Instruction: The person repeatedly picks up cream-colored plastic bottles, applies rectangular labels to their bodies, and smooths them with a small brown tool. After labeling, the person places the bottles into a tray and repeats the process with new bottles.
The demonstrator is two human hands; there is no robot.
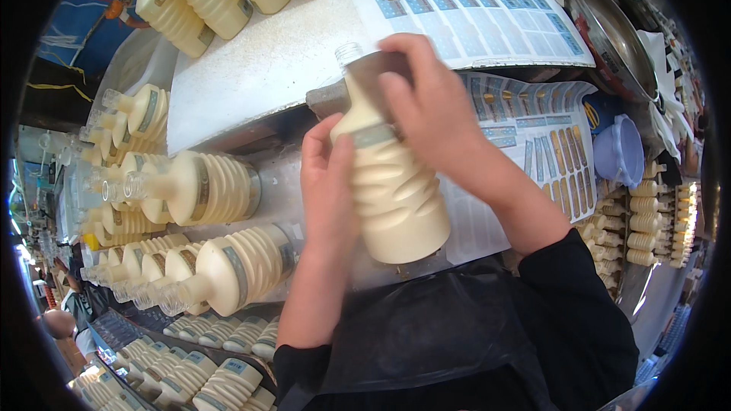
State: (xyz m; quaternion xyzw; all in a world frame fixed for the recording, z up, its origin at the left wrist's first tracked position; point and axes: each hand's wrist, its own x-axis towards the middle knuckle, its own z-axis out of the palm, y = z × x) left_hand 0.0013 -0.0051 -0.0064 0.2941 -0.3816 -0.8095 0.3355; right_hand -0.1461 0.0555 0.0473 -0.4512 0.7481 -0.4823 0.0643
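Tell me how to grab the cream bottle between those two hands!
Grip the cream bottle around its wavy middle, probably from the left, near the left hand: the ridges should help, and the clear neck is narrow. The right hand, with a dark pad, covers the upper right.

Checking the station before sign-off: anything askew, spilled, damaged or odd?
Nothing is plainly spilled or broken. Slightly odd: the white board shows faint brownish marks against its pale surface. The held bottle leans, but the left hand steadies it, so that looks normal. The brown piece at the right hand is too blurred to check.
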